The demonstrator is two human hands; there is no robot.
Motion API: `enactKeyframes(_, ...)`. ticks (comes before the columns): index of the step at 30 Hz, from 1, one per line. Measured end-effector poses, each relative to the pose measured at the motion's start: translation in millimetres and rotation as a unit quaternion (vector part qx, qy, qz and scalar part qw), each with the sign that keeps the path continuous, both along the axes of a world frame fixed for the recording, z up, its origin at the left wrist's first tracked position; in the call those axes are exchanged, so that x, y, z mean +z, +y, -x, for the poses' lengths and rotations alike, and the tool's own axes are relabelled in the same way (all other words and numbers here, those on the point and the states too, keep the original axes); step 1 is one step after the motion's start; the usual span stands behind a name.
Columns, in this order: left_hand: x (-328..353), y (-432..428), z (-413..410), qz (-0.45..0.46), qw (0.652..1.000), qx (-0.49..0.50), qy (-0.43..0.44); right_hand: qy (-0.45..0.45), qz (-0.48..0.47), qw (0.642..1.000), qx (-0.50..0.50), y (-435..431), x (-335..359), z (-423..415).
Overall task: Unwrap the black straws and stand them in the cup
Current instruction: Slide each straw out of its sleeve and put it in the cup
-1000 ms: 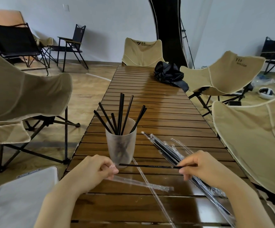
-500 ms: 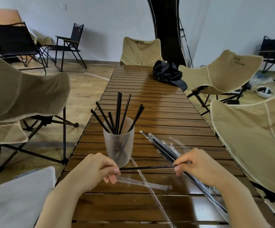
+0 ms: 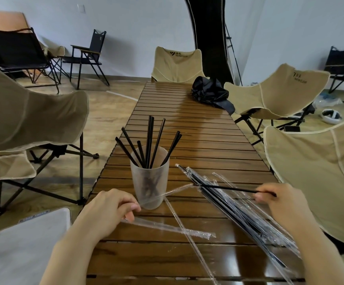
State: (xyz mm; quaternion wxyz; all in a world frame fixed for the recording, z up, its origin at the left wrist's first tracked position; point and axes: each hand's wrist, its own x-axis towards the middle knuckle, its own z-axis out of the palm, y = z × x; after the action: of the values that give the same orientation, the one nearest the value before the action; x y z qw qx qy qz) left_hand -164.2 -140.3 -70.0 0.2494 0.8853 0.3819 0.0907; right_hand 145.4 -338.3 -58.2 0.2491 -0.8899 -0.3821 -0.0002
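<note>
A frosted plastic cup (image 3: 149,182) stands on the slatted wooden table (image 3: 187,124) with several black straws (image 3: 149,140) upright in it. My right hand (image 3: 280,202) pinches the right end of one black straw (image 3: 228,188), held level above the table. Its left tip is still inside a clear wrapper (image 3: 167,194), whose other end my left hand (image 3: 109,210) pinches in front of the cup. A pile of wrapped black straws (image 3: 234,210) lies on the table under the held straw, to the right of the cup.
Empty clear wrappers (image 3: 167,228) lie on the table near my left hand. A black bag (image 3: 210,93) sits at the table's far end. Beige folding chairs (image 3: 23,124) stand on both sides, and a grey case (image 3: 23,243) lies at lower left.
My right hand has pulled the black straw to the right, almost out of its wrapper. My left hand stayed in front of the cup, holding the wrapper's end.
</note>
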Motion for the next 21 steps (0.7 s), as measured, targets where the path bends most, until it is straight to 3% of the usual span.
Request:
enactKeyframes(4,-3.0,0.0,3.7,0.008,0.999,0.013,0.03,-0.016,-0.037,0.997,-0.063,0.8,-3.1,-2.1)
enactKeyframes(7,-1.8,-2.6,-0.3,0.039,0.999,-0.002,0.037,0.039,-0.118,0.988,-0.088,3.2,2.5,1.2)
enactKeyframes(13,-2.5,-14.7,-19.3,0.068,0.996,-0.042,0.042,0.138,-0.183,0.972,0.043,28.0,14.5,27.5)
enactKeyframes(17,1.1,-15.8,-21.6,0.052,0.997,-0.051,0.022,0.113,-0.215,0.961,0.135,40.1,18.9,42.5)
enactKeyframes(21,10.6,-20.8,-26.6,0.012,0.997,-0.077,-0.02,0.147,-0.291,0.93,0.173,40.3,28.1,53.5)
